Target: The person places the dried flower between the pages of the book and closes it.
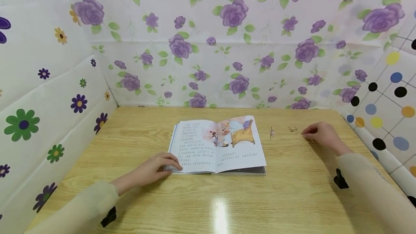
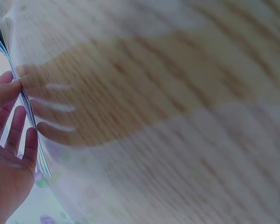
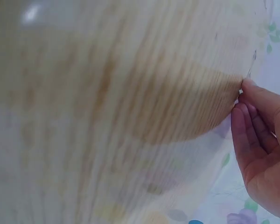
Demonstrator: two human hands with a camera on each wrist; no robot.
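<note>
An open picture book (image 1: 198, 147) lies on the wooden table, text on its left page and a coloured drawing across the middle and right page. My left hand (image 1: 159, 167) rests on the book's lower left corner with its fingers loosely extended; the left wrist view shows the same hand (image 2: 14, 140) at the edge of the pages. Right of the book, my right hand (image 1: 320, 136) pinches the stem end of a small dried flower sprig (image 1: 293, 129) between thumb and fingertips, low over the table. Another thin sprig (image 1: 272, 133) with a pale pinkish bloom lies between it and the book.
The light wooden table (image 1: 195, 205) reflects a bright glare near its front. Behind it hangs a white cloth (image 1: 208, 60) with purple roses. Flower-patterned cloth (image 1: 65, 93) closes the left side, dotted cloth (image 1: 386, 100) the right. Black straps (image 1: 340, 178) show at both wrists.
</note>
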